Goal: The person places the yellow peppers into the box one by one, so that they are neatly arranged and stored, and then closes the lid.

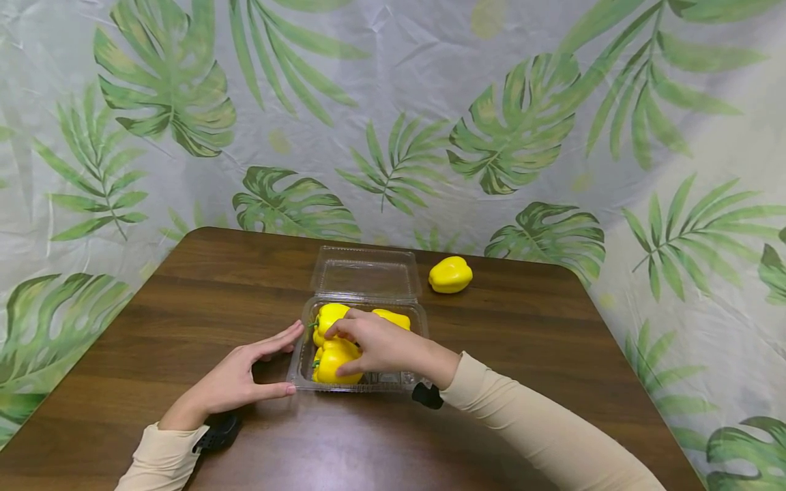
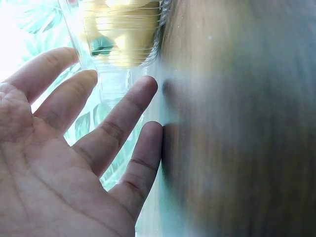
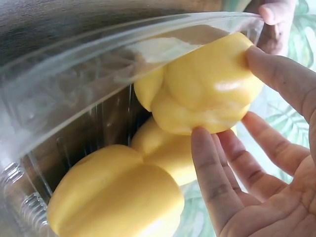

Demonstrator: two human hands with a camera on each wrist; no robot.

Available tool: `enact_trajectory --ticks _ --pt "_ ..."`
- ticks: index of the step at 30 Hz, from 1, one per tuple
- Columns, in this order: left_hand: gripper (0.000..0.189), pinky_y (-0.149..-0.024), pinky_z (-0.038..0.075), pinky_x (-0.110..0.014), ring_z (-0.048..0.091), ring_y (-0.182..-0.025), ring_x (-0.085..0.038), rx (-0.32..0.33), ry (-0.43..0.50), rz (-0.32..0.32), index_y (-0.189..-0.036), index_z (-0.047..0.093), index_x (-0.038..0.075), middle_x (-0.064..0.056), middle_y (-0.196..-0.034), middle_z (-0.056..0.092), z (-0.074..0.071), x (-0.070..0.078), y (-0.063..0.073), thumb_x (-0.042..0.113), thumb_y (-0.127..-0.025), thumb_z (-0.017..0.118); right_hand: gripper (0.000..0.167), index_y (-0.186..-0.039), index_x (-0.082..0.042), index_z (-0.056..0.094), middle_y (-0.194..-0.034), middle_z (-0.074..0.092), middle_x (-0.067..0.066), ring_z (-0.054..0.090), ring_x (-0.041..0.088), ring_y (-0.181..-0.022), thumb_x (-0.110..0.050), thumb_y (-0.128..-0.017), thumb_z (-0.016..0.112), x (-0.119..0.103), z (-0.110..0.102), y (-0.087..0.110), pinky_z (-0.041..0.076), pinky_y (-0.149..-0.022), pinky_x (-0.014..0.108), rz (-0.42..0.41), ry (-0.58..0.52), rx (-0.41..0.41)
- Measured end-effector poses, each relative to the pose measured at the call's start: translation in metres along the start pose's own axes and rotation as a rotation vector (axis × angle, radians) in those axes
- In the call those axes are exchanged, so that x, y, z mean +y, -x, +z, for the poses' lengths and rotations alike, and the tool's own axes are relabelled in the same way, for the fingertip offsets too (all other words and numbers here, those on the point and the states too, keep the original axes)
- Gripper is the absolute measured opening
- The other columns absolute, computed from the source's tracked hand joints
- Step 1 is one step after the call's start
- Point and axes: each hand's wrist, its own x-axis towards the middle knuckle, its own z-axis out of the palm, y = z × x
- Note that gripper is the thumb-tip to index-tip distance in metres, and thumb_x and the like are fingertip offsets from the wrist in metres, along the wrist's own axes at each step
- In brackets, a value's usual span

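Observation:
A clear plastic clamshell container (image 1: pixel 393 383) stands on the table with its lid (image 1: pixel 368 276) folded back. Inside are three yellow bell peppers. The right hand (image 1: pixel 383 341) reaches over them and grips the front-left bell pepper (image 1: pixel 334 360), thumb on one side and fingertips on the other in the right wrist view. Behind it lies another bell pepper (image 1: pixel 329 317) with a green stem. The third bell pepper (image 1: pixel 394 318) is at the back right, partly hidden by the right hand. The left hand (image 1: pixel 236 375), fingers extended and spread, rests against the container's left side.
A further yellow bell pepper (image 1: pixel 450 275) lies on the brown wooden table (image 1: pixel 522 327), right of the lid. A leaf-patterned curtain (image 1: pixel 405 102) hangs behind the table. Both wrists wear black bands.

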Motion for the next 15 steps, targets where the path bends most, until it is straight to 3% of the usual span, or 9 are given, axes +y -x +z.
enact_trajectory --ticks 15 --pt "0.089 -0.111 0.045 -0.021 0.068 -0.127 -0.011 0.005 -0.005 0.002 -0.165 0.046 0.022 -0.002 -0.170 0.046 0.0006 0.0016 0.0003 0.042 -0.089 0.088 0.058 -0.141 -0.015 0.071 -0.132 0.069 0.003 0.062 0.014 -0.111 -0.039 -0.091 0.088 -0.0052 0.0040 -0.0078 0.053 -0.104 0.027 -0.006 0.054 0.008"
